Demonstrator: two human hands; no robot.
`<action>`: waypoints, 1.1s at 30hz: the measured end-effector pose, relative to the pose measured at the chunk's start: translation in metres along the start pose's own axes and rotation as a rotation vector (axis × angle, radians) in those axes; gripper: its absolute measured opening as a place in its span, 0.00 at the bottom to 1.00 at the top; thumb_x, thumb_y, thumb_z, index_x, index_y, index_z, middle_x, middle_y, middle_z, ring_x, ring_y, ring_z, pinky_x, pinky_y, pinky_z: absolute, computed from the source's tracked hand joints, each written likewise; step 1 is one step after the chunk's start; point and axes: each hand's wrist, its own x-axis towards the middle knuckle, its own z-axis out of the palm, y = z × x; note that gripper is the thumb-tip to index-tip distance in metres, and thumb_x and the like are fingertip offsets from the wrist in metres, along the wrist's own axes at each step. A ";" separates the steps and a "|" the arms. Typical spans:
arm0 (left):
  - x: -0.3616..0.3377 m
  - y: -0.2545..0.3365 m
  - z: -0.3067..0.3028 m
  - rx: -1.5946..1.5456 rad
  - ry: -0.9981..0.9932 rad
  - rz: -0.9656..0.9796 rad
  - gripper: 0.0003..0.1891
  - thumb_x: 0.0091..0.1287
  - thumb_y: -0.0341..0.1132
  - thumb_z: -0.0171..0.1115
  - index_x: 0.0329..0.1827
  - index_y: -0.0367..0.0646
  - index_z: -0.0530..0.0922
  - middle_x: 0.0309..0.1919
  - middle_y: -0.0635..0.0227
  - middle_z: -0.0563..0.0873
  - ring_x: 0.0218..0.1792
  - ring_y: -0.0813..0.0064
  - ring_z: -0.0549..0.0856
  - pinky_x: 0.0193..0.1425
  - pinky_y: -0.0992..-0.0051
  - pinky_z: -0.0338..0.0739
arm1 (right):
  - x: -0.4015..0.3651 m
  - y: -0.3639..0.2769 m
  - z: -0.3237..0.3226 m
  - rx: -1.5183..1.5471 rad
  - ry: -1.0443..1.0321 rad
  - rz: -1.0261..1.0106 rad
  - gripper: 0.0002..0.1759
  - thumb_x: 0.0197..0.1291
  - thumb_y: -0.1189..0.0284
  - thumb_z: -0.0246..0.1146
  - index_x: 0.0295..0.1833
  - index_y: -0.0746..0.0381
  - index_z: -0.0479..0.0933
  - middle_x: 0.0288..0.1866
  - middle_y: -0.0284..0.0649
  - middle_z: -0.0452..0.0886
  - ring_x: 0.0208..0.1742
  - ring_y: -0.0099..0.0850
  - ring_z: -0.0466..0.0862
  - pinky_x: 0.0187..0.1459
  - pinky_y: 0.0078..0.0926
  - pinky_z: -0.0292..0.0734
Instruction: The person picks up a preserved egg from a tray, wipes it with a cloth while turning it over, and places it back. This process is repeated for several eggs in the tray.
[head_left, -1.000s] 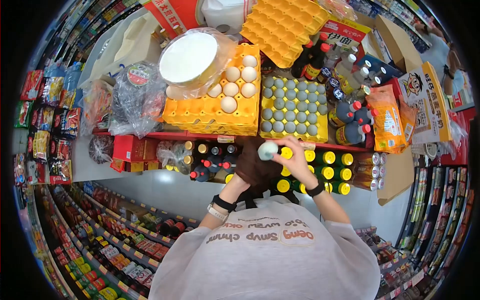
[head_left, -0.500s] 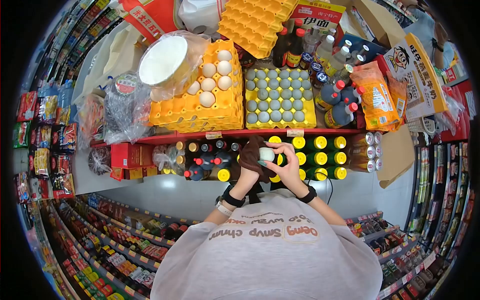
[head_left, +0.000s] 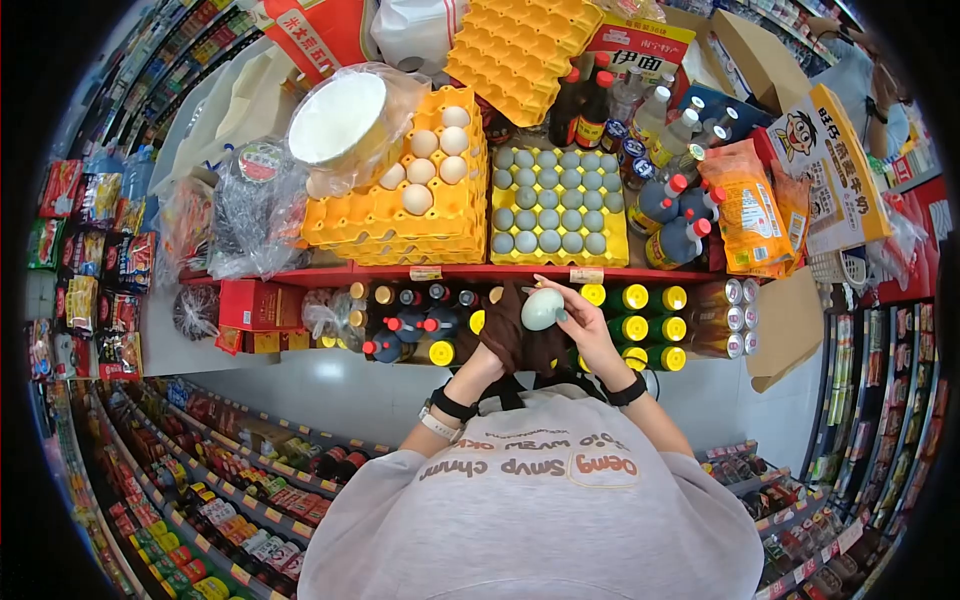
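Note:
A pale blue-green egg (head_left: pixel 541 309) is pinched between the thumb and fingers of my right hand (head_left: pixel 588 325). My left hand (head_left: pixel 484 366) holds a dark brown cloth (head_left: pixel 512 338), which hides most of its fingers. The cloth hangs beside the egg and below it. Just beyond my hands, on the red-edged shelf, a yellow tray (head_left: pixel 613 252) carries rows of similar bluish eggs. To its left, stacked orange egg trays (head_left: pixel 330 222) hold several paler eggs (head_left: pixel 417 199).
A white bowl (head_left: pixel 338 118) in plastic wrap rests on the orange trays. Dark bottles with red caps (head_left: pixel 676 243) and orange packets (head_left: pixel 752 215) stand to the right. Yellow-capped bottles (head_left: pixel 634 328) and cans (head_left: pixel 718 318) line the lower level under the red shelf edge (head_left: pixel 460 270).
The egg shows more fully in my right hand, apart from more of the cloth. My left hand and the cloth sit slightly lower. The view has shifted a little.

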 end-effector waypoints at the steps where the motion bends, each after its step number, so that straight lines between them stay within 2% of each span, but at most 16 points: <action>1: 0.006 -0.006 -0.004 0.076 -0.038 0.043 0.23 0.73 0.44 0.43 0.67 0.46 0.57 0.62 0.63 0.69 0.61 0.70 0.72 0.62 0.68 0.71 | 0.001 0.001 -0.004 -0.056 -0.047 -0.023 0.26 0.64 0.74 0.53 0.68 0.62 0.62 0.59 0.41 0.73 0.60 0.33 0.72 0.63 0.25 0.60; 2: 0.006 -0.007 -0.005 0.078 -0.037 0.044 0.23 0.73 0.44 0.43 0.67 0.46 0.57 0.62 0.63 0.69 0.61 0.70 0.72 0.62 0.68 0.71 | 0.003 -0.001 -0.006 -0.055 -0.048 -0.025 0.26 0.64 0.74 0.53 0.68 0.62 0.62 0.59 0.41 0.73 0.60 0.33 0.72 0.63 0.25 0.60; 4: 0.001 0.004 0.010 0.527 -0.090 0.200 0.23 0.73 0.45 0.44 0.67 0.45 0.58 0.61 0.64 0.70 0.61 0.71 0.71 0.63 0.69 0.69 | 0.005 -0.004 -0.010 -0.557 -0.069 -0.134 0.26 0.66 0.70 0.51 0.68 0.62 0.61 0.61 0.41 0.69 0.62 0.34 0.67 0.65 0.27 0.56; 5: 0.007 -0.007 -0.003 0.529 -0.093 0.198 0.23 0.73 0.45 0.44 0.67 0.45 0.58 0.61 0.64 0.70 0.61 0.71 0.71 0.63 0.69 0.69 | 0.006 -0.004 -0.010 -0.556 -0.065 -0.136 0.26 0.66 0.70 0.51 0.68 0.62 0.61 0.61 0.41 0.69 0.62 0.34 0.67 0.65 0.27 0.56; 7: 0.023 -0.027 -0.029 -0.172 -0.043 -0.090 0.23 0.70 0.41 0.51 0.65 0.43 0.60 0.59 0.65 0.72 0.59 0.72 0.73 0.61 0.71 0.70 | 0.009 -0.003 -0.011 -0.934 -0.030 -0.232 0.26 0.66 0.70 0.49 0.69 0.59 0.60 0.60 0.42 0.65 0.62 0.38 0.63 0.65 0.29 0.53; 11: 0.015 -0.009 -0.008 -0.118 0.057 0.101 0.22 0.68 0.36 0.54 0.64 0.42 0.63 0.58 0.68 0.72 0.57 0.73 0.75 0.59 0.72 0.71 | 0.010 -0.002 -0.009 -0.864 -0.102 -0.218 0.29 0.62 0.69 0.52 0.69 0.60 0.60 0.60 0.46 0.65 0.61 0.43 0.63 0.65 0.35 0.54; 13: 0.018 -0.008 -0.014 0.539 0.059 0.355 0.27 0.62 0.36 0.61 0.64 0.41 0.63 0.56 0.64 0.74 0.54 0.69 0.77 0.57 0.72 0.71 | 0.008 0.001 -0.007 -0.772 -0.097 -0.204 0.29 0.60 0.70 0.53 0.69 0.60 0.61 0.61 0.45 0.65 0.63 0.41 0.63 0.65 0.34 0.54; 14: 0.014 0.001 -0.005 0.540 0.060 0.356 0.27 0.62 0.36 0.61 0.64 0.41 0.63 0.56 0.64 0.74 0.54 0.69 0.77 0.57 0.72 0.71 | 0.006 0.003 -0.006 -0.679 -0.095 -0.186 0.29 0.59 0.71 0.55 0.68 0.60 0.61 0.63 0.43 0.65 0.65 0.39 0.63 0.66 0.32 0.54; 16: 0.004 0.027 0.024 1.461 0.078 0.663 0.30 0.55 0.36 0.65 0.61 0.40 0.63 0.48 0.58 0.78 0.46 0.59 0.80 0.49 0.68 0.74 | 0.004 0.005 -0.005 -0.613 -0.050 -0.152 0.32 0.54 0.75 0.59 0.67 0.62 0.63 0.64 0.42 0.67 0.65 0.37 0.66 0.66 0.31 0.56; 17: 0.009 0.022 0.021 1.387 0.087 0.706 0.33 0.48 0.38 0.68 0.57 0.40 0.65 0.40 0.56 0.79 0.40 0.54 0.80 0.44 0.66 0.74 | 0.003 0.000 -0.001 -0.544 -0.044 -0.122 0.33 0.53 0.76 0.60 0.67 0.63 0.63 0.65 0.41 0.67 0.65 0.36 0.66 0.66 0.31 0.56; 18: 0.010 0.020 0.018 1.388 0.084 0.704 0.33 0.48 0.38 0.68 0.57 0.40 0.65 0.40 0.56 0.79 0.40 0.54 0.80 0.44 0.66 0.74 | 0.003 -0.003 0.001 -0.475 -0.036 -0.093 0.34 0.51 0.78 0.61 0.67 0.63 0.63 0.66 0.41 0.67 0.66 0.34 0.66 0.66 0.30 0.56; 24: 0.010 0.026 0.022 1.293 0.094 0.664 0.23 0.58 0.35 0.61 0.55 0.41 0.65 0.41 0.59 0.80 0.40 0.64 0.81 0.42 0.71 0.75 | 0.004 -0.008 -0.009 -0.396 -0.156 -0.103 0.37 0.51 0.76 0.63 0.69 0.63 0.60 0.71 0.39 0.62 0.68 0.31 0.64 0.68 0.28 0.54; 28: 0.000 0.041 0.037 1.199 -0.040 0.549 0.21 0.61 0.34 0.59 0.55 0.41 0.65 0.44 0.61 0.79 0.42 0.69 0.81 0.43 0.74 0.75 | 0.005 -0.019 -0.015 -0.213 -0.268 0.005 0.38 0.56 0.75 0.60 0.71 0.63 0.54 0.72 0.39 0.58 0.73 0.33 0.56 0.70 0.32 0.50; 30: 0.001 0.042 0.038 1.173 -0.074 0.521 0.20 0.62 0.34 0.58 0.56 0.41 0.65 0.45 0.61 0.79 0.42 0.70 0.81 0.43 0.75 0.76 | 0.006 -0.007 -0.023 -0.135 -0.240 -0.073 0.36 0.58 0.74 0.59 0.71 0.63 0.54 0.71 0.41 0.60 0.71 0.33 0.61 0.69 0.31 0.53; 32: 0.003 0.040 0.033 1.059 -0.112 0.294 0.28 0.59 0.33 0.63 0.61 0.39 0.62 0.50 0.61 0.77 0.50 0.70 0.78 0.53 0.71 0.73 | 0.006 -0.006 -0.026 -0.110 -0.060 -0.165 0.32 0.55 0.80 0.59 0.67 0.62 0.63 0.68 0.37 0.67 0.65 0.32 0.69 0.67 0.29 0.59; 33: 0.010 0.025 0.014 0.677 -0.103 0.101 0.30 0.61 0.31 0.61 0.65 0.41 0.59 0.54 0.61 0.74 0.54 0.72 0.75 0.58 0.72 0.70 | 0.004 -0.002 -0.029 -0.149 0.006 -0.131 0.28 0.51 0.83 0.61 0.62 0.63 0.69 0.63 0.39 0.72 0.61 0.32 0.73 0.63 0.28 0.64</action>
